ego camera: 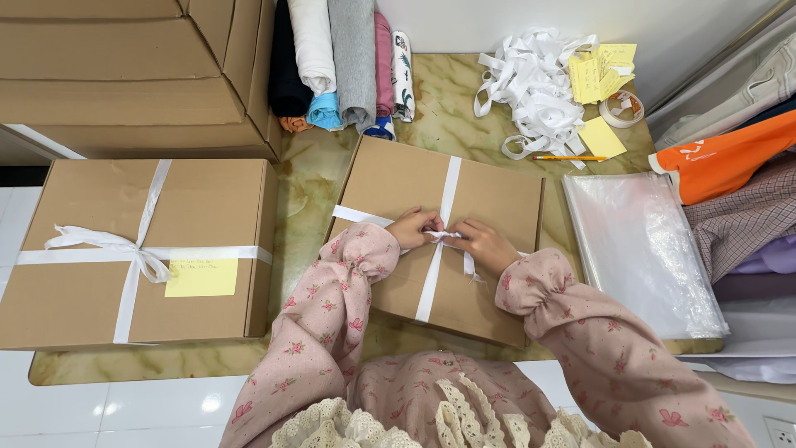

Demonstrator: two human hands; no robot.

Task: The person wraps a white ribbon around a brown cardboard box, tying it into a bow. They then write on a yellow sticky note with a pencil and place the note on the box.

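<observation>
Your left hand [412, 227] and right hand [485, 245] meet at the middle of the cardboard box [439, 236] on the tabletop [307, 178], each grip pinched closed on the white ribbon [437, 261] where its bands cross. A second ribboned box [137, 253] lies well to the left.

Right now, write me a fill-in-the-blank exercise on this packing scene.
1. Both hands, left hand and right hand, meet at the white ribbon crossing the ____ box.
2. The tied box on the left carries a ____ sticky note.
3. The loose ribbon pile lies beside an orange ____.

Missing: cardboard; yellow; pencil
</observation>
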